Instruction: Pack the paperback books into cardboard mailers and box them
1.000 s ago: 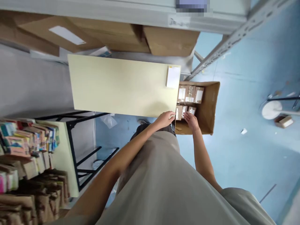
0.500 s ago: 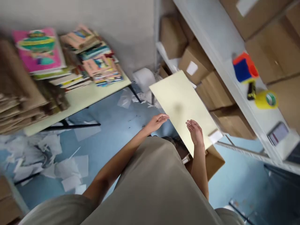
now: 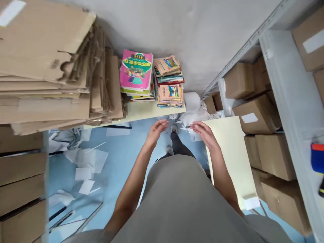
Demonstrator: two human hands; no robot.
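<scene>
My left hand (image 3: 157,132) hovers over the blue floor, palm turned inward, fingers stretched out and holding nothing. Across from it, my right hand (image 3: 204,133) is also open and bare, near the corner of a pale yellow table (image 3: 231,145). Beyond both hands, a far table (image 3: 141,110) carries books in stacks. A pink-covered book (image 3: 136,71) tops the left stack. Smaller peach-covered books top two more stacks, one at the back (image 3: 167,64) and one in front (image 3: 169,92). Neither hand touches anything.
Flattened cardboard boxes (image 3: 50,67) are piled high at left. Shelving (image 3: 288,74) with cardboard boxes (image 3: 258,113) runs along the right. Paper scraps (image 3: 87,165) litter the floor at left. White wrapping material (image 3: 192,102) lies between the tables. A blue and red tape dispenser (image 3: 317,158) sits at the right edge.
My view has swung left, bringing the book stacks and flattened cardboard toward the middle. Both hands remain raised and empty, now a little farther apart. The right one no longer hangs over the pale table's middle.
</scene>
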